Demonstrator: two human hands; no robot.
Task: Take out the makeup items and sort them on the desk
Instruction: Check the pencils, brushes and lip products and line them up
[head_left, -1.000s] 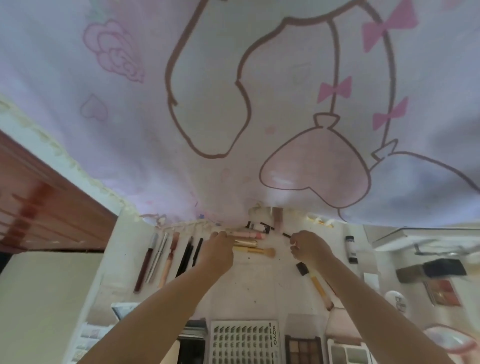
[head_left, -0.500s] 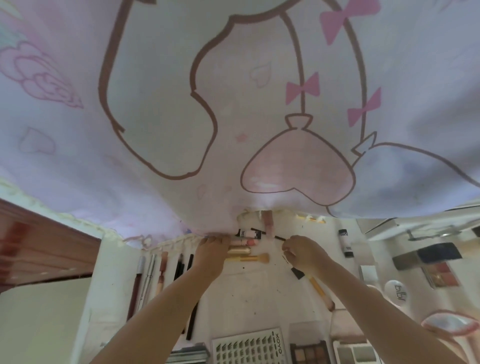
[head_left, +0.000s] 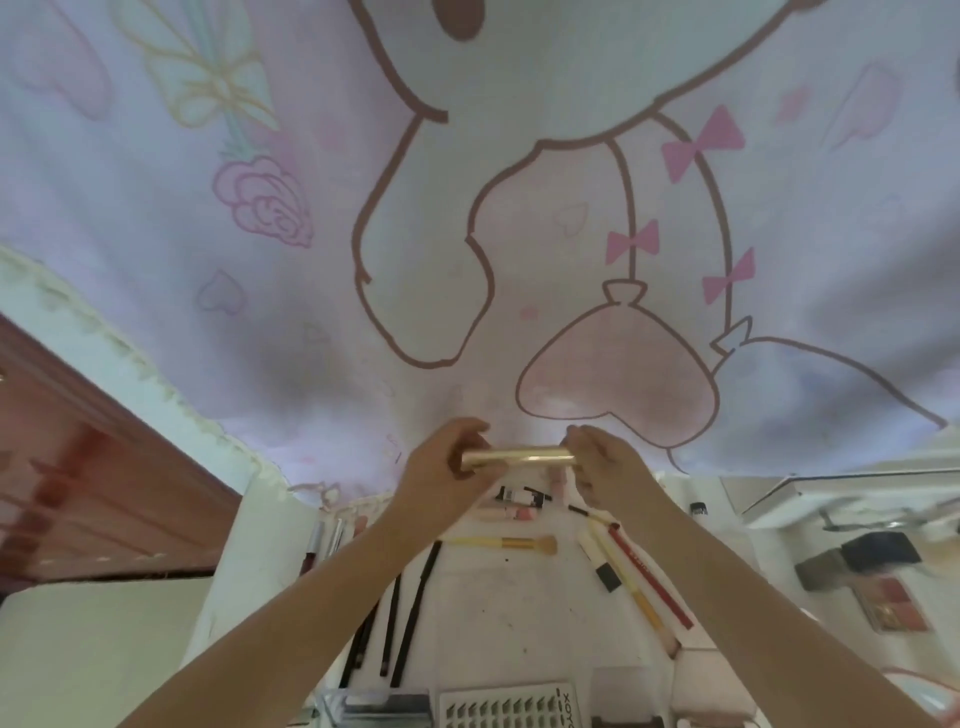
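both hands (head_left: 447, 467) (head_left: 605, 470) lifted one gold tube (head_left: 519, 458).

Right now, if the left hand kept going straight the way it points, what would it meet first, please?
Probably the cartoon-print curtain hanging behind the desk: the left hand, holding the gold tube, points up and away toward it, though depth is unclear.

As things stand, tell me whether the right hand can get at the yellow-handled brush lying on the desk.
Probably not at once: the right hand and left hand both hold the gold tube above the desk. The yellow-handled brush lies uncovered just below, so once that grip is freed the way looks open.
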